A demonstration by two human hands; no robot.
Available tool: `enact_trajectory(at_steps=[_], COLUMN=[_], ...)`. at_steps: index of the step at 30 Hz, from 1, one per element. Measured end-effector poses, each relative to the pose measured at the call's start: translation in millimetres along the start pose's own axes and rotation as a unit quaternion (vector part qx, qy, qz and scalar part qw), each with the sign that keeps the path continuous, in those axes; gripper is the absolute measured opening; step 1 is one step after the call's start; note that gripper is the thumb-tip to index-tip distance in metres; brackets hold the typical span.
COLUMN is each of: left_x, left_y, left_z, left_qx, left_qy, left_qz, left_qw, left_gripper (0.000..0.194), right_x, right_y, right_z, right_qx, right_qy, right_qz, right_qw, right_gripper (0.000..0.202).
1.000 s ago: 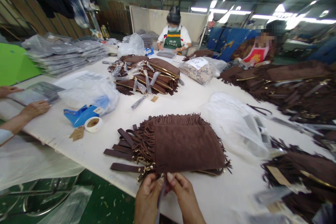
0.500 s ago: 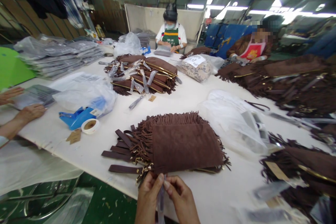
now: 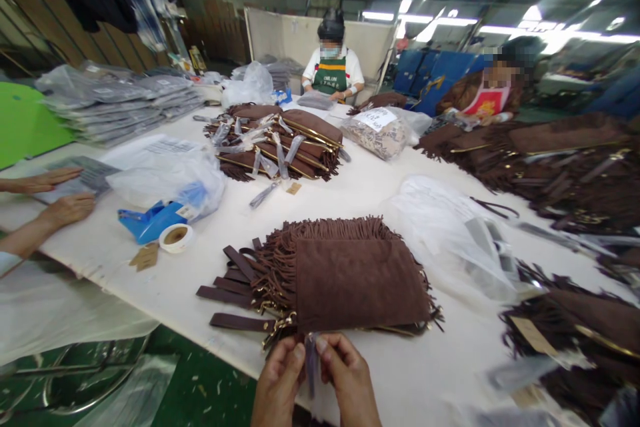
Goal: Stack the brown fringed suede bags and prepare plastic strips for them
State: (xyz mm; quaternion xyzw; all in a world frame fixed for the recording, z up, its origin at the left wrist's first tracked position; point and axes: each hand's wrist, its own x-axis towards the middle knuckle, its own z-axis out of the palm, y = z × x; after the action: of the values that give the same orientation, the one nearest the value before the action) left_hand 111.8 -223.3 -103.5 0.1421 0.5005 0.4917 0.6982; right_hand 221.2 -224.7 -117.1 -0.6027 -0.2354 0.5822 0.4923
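Observation:
A narrow clear plastic sleeve (image 3: 313, 373) with something dark inside hangs between my hands at the bottom centre. My left hand (image 3: 281, 373) pinches its upper left edge. On its right edge, the thumb and fingers of my right hand (image 3: 347, 373) are closed. Just beyond my fingertips lies a stack of brown fringed suede bags (image 3: 360, 283), with dark straps (image 3: 243, 322) and gold clasps sticking out to the left.
Brown bags with gold zippers (image 3: 300, 140) are heaped mid-table. A blue tape dispenser (image 3: 153, 220) and tape roll (image 3: 176, 237) sit left, near another person's hands (image 3: 70, 208). White plastic bags (image 3: 440, 227) and more fringed bags (image 3: 590, 320) lie right. Two people sit opposite.
My hands have drawn slightly apart at the top of the sleeve, and its dark content shows more between them. The other person's hand at left has slid forward over a flat packet.

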Motion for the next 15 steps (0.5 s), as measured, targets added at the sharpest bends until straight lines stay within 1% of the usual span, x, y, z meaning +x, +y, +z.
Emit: enact_trajectory(at_steps=[2, 5, 8, 13, 15], left_x=[-0.4, 2.6, 7.4, 10.0, 13.4], left_y=[-0.7, -2.6, -6.0, -14.1, -11.1], left_z=[-4.8, -10.3, -12.8, -6.1, -4.3], left_qx=[0.01, 0.026, 0.025, -0.009, -0.026], left_qy=[-0.002, 0.011, 0.013, 0.028, 0.033], left_qz=[-0.007, -0.003, -0.001, -0.003, -0.009], left_qw=[1.0, 1.0, 1.0, 1.0, 0.999], left_gripper=[0.043, 0.045, 0.046, 0.044, 0.045], right_x=[-0.9, -2.7, -4.6, -10.3, -7.5], right_y=[2.3, 4.5, 4.1, 1.9, 2.8], right_z=[3.0, 8.9, 12.6, 8.7, 11.7], right_qx=[0.003, 0.0, -0.012, -0.055, -0.093], right_qy=[0.011, 0.033, 0.052, 0.063, 0.084], right_qz=[-0.002, -0.012, -0.024, -0.049, -0.061], right_qw=[1.0, 0.999, 0.998, 0.995, 0.99], right_gripper=[0.044, 0.043, 0.042, 0.044, 0.042])
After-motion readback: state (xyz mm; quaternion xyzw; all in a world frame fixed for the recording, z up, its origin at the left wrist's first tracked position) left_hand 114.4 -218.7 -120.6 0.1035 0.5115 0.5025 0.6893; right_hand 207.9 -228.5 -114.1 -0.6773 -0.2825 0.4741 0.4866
